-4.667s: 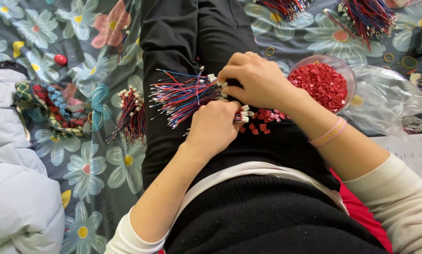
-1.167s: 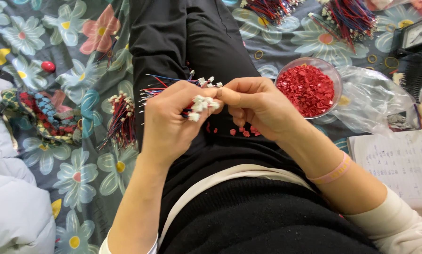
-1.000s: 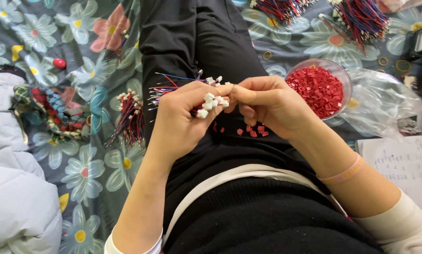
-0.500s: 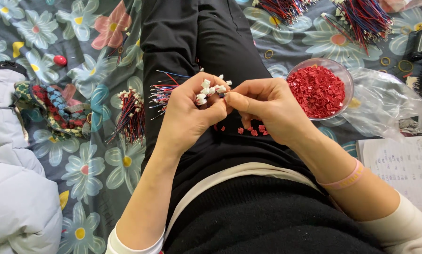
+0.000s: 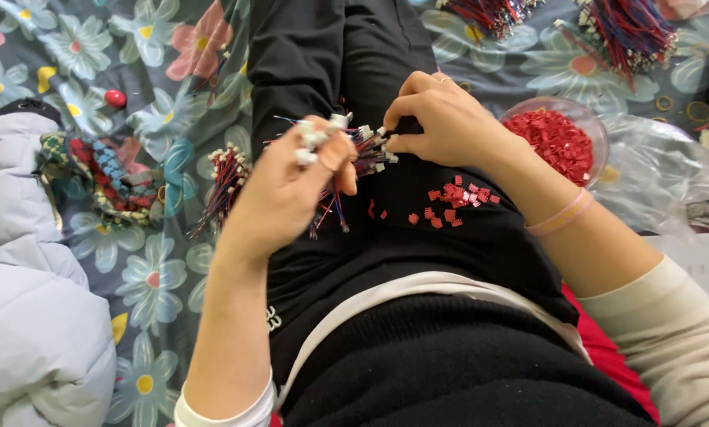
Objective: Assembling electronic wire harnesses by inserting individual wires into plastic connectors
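White-tipped red and blue wire bundle (image 5: 346, 158) sits pinched in my left hand (image 5: 291, 190); my right hand (image 5: 441, 119) pinches its connector ends above my lap.

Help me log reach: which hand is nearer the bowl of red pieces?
Right. The right hand works just left of the bowl of red pieces, a short gap away; the left hand is farther off, over the other thigh, gripping white-tipped wires.
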